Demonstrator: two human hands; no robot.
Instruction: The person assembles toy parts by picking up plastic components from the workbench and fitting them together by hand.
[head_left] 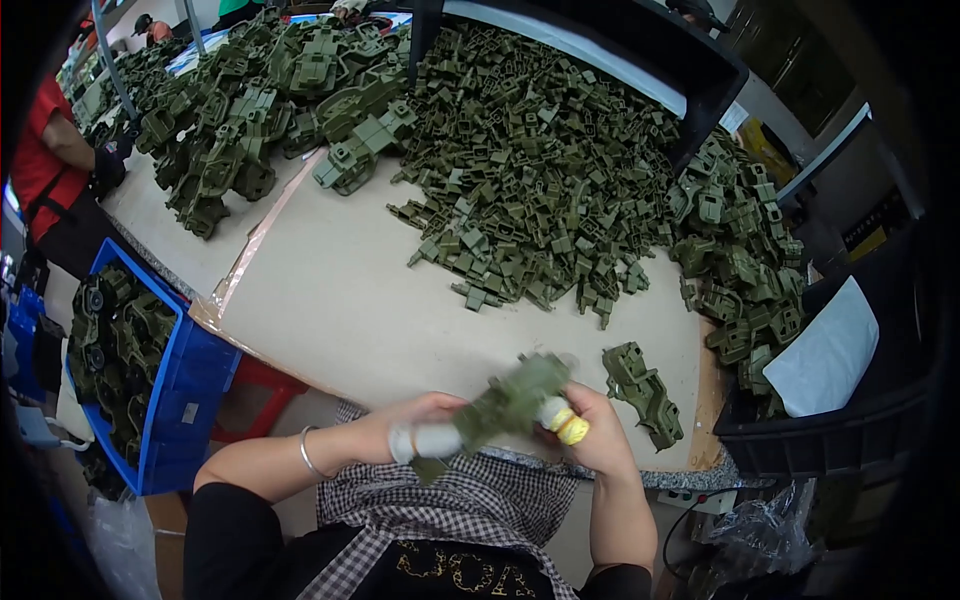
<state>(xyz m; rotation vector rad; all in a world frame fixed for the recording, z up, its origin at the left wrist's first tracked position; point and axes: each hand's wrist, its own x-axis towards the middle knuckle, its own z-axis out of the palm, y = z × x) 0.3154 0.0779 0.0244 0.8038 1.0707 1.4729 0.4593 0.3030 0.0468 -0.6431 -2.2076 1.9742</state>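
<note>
Pale tabletop beneath; my left hand and right hand, fingers curled, pinch 1 blurred green part.

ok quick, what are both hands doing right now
Left hand: closed on the left side of a green molded part, blurred by motion.
Right hand: closed on the right side of the same part.

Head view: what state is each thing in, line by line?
Held green part: blurred, gripped by left hand and right hand
Lone green part: loose on the table
Small green parts: heaped loosely
Blue bin: open-topped, loaded with larger parts
White sheet: slanted, largely flat
</note>
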